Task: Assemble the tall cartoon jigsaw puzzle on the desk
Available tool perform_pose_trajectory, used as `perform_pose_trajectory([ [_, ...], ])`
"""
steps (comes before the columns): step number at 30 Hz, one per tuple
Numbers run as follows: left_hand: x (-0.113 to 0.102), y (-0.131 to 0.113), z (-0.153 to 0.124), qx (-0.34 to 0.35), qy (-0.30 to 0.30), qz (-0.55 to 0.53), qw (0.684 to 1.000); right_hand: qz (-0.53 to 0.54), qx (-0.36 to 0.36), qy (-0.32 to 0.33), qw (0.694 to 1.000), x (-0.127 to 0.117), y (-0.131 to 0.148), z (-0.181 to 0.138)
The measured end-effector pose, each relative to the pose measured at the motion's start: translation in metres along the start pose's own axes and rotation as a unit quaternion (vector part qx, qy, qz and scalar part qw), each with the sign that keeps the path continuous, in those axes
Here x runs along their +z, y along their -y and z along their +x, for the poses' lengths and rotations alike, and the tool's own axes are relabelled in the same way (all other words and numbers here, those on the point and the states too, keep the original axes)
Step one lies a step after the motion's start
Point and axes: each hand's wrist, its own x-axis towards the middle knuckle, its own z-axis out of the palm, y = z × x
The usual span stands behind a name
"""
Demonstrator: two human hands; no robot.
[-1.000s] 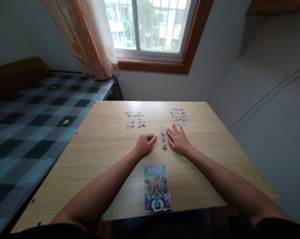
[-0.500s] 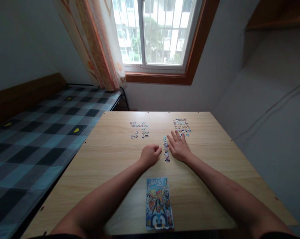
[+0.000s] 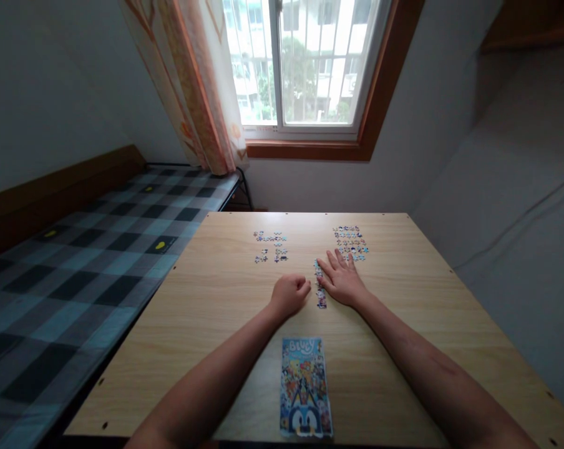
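My left hand (image 3: pixel 290 294) rests on the table in a loose fist, just left of a narrow upright strip of joined jigsaw pieces (image 3: pixel 321 300). Whether anything is inside its curled fingers is hidden. Spread flat, my right hand (image 3: pixel 344 280) lies on the strip's right side, its thumb and forefinger over part of it. Rows of loose jigsaw pieces (image 3: pixel 350 236) lie just beyond the right hand's fingertips. Smaller groups of pieces (image 3: pixel 270 237) are at the far left of the hands. Between my forearms lies a colourful picture sheet (image 3: pixel 305 386) marked "Bluey".
The pale wooden table (image 3: pixel 207 280) reaches toward the wall below a barred window (image 3: pixel 319 68). To its left stands a bed with a checked cover (image 3: pixel 99 249). A patterned curtain (image 3: pixel 202 93) hangs by the window, and a cable (image 3: pixel 520 218) runs along the right wall.
The whole view has shifted slightly, so everything appears a little further right and lower. My right hand's fingers now cover more of the strip; the left fist stays beside it.
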Motion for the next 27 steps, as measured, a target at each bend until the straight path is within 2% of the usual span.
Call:
perform_pose_trajectory([
  [15,0.0,0.0015,-0.0001,0.007,-0.007,-0.021,1.0,-0.012,0.007,0.004,1.0,0.0009,0.0014,-0.0006],
  [23,-0.0016,0.0014,-0.0001,-0.018,-0.006,-0.032,0.999,0.016,0.011,-0.045,0.999,0.005,-0.0012,-0.0025],
  [27,-0.0043,0.0053,0.0089,-0.055,0.029,-0.065,0.996,0.042,0.0,-0.079,0.996,0.0053,-0.0027,-0.0038],
])
